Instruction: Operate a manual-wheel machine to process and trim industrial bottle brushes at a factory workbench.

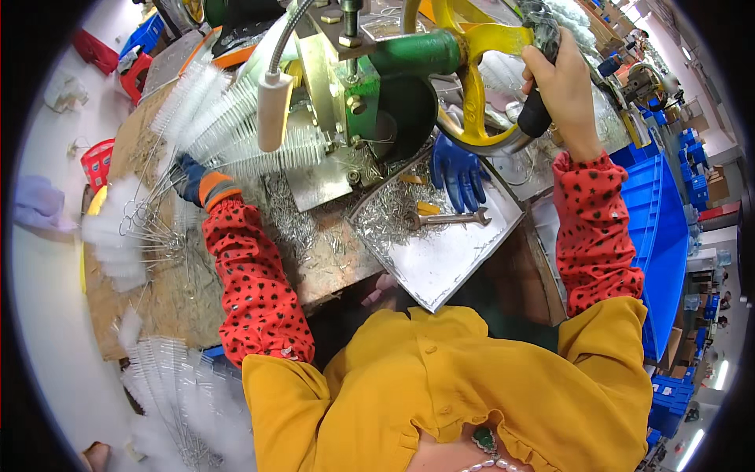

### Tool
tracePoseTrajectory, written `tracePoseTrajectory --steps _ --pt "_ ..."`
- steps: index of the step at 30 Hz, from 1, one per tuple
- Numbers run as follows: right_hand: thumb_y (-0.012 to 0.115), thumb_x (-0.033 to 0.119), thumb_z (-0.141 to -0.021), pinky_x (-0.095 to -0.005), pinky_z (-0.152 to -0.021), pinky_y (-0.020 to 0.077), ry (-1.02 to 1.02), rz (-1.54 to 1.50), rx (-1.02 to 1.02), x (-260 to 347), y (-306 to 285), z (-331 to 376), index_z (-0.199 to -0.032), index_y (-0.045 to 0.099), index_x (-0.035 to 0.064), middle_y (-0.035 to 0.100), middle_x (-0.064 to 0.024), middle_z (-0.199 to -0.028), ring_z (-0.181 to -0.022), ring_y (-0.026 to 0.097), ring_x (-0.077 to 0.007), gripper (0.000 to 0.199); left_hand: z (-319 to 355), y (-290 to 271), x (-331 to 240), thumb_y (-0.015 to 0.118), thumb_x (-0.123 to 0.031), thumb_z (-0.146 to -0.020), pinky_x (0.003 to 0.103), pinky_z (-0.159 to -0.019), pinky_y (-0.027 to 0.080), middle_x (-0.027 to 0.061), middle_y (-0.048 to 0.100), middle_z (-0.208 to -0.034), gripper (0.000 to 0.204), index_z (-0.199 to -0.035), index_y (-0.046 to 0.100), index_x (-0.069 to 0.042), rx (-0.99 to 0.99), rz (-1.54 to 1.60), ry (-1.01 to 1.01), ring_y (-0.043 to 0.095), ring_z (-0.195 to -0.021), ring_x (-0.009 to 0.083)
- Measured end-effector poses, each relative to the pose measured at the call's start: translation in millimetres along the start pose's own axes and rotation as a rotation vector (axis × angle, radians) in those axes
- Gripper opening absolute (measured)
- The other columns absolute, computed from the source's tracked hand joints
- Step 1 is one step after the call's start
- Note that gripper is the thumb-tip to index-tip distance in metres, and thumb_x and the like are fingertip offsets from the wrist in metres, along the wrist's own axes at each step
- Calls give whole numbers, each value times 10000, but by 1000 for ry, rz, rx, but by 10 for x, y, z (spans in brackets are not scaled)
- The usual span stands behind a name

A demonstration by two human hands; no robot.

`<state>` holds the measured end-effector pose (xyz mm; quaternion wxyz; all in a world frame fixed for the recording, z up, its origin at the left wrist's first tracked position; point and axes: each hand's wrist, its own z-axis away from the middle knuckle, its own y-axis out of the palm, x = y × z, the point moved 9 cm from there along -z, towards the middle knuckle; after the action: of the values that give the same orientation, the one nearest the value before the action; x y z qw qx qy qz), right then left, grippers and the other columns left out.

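My left hand [200, 182], in a dark blue glove with an orange band, is closed at the near end of a clear-bristled wire brush [275, 154]. That brush reaches right, toward the metal block of a green hand press [363, 98]; the fingers are partly hidden. Behind it lie more bristle brushes [228, 106], and wire stems with looped ends [141, 216] fan out beside the glove. My bare right hand [557, 82] is wrapped round the black grip [536, 112] on the press's yellow handwheel [474, 94].
A white-lined tray [429, 271] holds small metal bits, a wrench [454, 219] and a blue glove [458, 173]. A white lamp [274, 114] on a flexible neck hangs before the press. Metal bits [287, 216] litter the bench; a blue bin [659, 236] stands right, more brushes [169, 393] lower left.
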<state>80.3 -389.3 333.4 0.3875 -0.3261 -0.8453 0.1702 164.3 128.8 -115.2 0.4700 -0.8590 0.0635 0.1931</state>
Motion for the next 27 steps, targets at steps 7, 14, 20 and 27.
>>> tracePoseTrajectory --steps 7,14,20,27 --pt "526 178 -740 -274 -421 420 11 148 169 339 87 -485 -738 501 -27 511 -74 -520 -427 510 -149 206 407 -17 616 556 -137 -796 370 -788 435 112 547 -1057 259 -1034 562 -33 -358 3 -236 540 -907 230" --pt "542 124 -684 -275 -382 412 -126 496 422 115 569 -1112 -688 575 -76 513 -84 -473 -382 507 -171 203 283 -81 945 548 -142 -802 374 -792 435 119 549 -1059 252 -1026 565 -26 -711 87 -488 541 -911 237" --pt "536 134 -702 -254 -394 402 56 173 449 217 454 -1066 -767 568 -16 517 -84 -518 -420 509 -149 166 1049 -692 621 540 -147 -808 377 -795 434 125 551 -1061 247 -1019 567 -21 -1012 28 -762 542 -914 243" --pt "575 78 -763 -219 -495 419 -47 -229 -324 -548 111 567 -953 411 5 513 -35 -635 -509 498 -89 262 1177 -716 957 531 -153 -814 381 -798 433 132 553 -1064 243 -1011 570 -15 -1393 140 -1011 544 -918 250"
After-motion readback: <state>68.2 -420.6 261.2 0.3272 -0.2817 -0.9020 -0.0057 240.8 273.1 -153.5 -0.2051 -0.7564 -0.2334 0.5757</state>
